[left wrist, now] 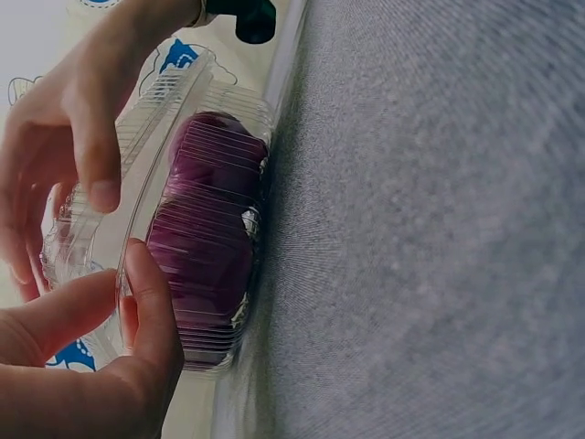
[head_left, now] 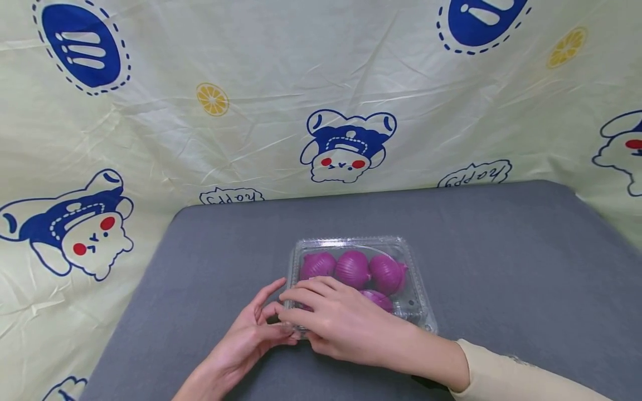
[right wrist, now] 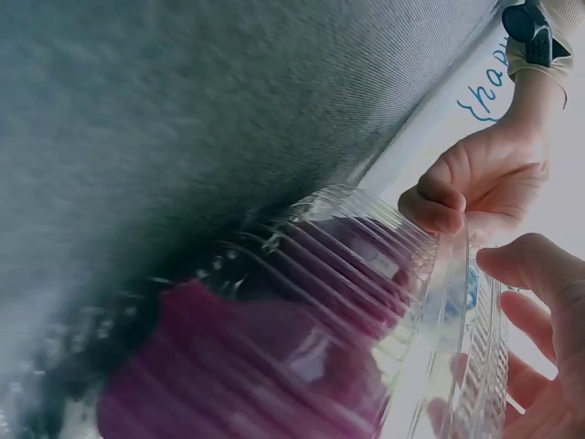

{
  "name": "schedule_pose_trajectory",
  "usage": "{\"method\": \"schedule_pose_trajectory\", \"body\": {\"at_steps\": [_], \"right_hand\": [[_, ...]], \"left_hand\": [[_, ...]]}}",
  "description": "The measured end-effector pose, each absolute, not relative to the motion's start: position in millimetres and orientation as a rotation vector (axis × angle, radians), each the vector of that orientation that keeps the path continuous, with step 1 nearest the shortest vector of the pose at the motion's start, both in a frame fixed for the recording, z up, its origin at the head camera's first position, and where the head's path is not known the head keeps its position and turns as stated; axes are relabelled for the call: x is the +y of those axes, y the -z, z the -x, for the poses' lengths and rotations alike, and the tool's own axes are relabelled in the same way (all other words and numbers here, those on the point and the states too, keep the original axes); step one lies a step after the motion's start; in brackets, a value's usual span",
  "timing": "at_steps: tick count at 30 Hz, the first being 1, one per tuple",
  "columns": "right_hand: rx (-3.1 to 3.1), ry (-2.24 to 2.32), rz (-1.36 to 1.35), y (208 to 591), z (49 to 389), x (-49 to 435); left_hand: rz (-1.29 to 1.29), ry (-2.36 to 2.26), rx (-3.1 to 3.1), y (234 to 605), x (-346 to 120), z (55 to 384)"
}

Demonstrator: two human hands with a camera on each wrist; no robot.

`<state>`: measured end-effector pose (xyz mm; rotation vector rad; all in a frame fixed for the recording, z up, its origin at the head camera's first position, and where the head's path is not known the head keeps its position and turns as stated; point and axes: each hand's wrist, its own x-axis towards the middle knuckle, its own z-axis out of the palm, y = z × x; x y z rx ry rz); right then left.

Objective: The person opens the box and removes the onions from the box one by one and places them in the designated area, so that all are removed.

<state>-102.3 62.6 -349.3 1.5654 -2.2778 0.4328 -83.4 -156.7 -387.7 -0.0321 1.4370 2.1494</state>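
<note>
A clear plastic clamshell box (head_left: 421, 301) with its lid down sits on the table. Inside it are several purple onions (head_left: 353, 268), seen through ribbed walls in the left wrist view as dark onions (left wrist: 201, 256). At the box's front left corner, my left hand (head_left: 248, 334) pinches the rim between thumb and fingers; the right wrist view shows this left hand (right wrist: 484, 178) at the rim too. My right hand (head_left: 346, 323) reaches over the lid, its fingers spread loosely across the top near the left side. Its thumb (left wrist: 96, 155) lies by the lid's edge. My right hand hides the nearer onions.
Grey cloth covers the table (head_left: 501, 267). Behind it hangs a pale printed curtain (head_left: 271, 145) with cartoon figures. A dark wrist device (right wrist: 530, 27) shows on the left wrist.
</note>
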Motion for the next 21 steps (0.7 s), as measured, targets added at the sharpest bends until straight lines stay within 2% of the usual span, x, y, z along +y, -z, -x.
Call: {"method": "schedule_pose_trajectory", "body": {"at_steps": [21], "right_hand": [[-2.462,-0.453,-1.263,357.2,84.5,126.5]], "left_hand": [[0.000,-2.151,1.465,389.7,-156.7,83.0]]}}
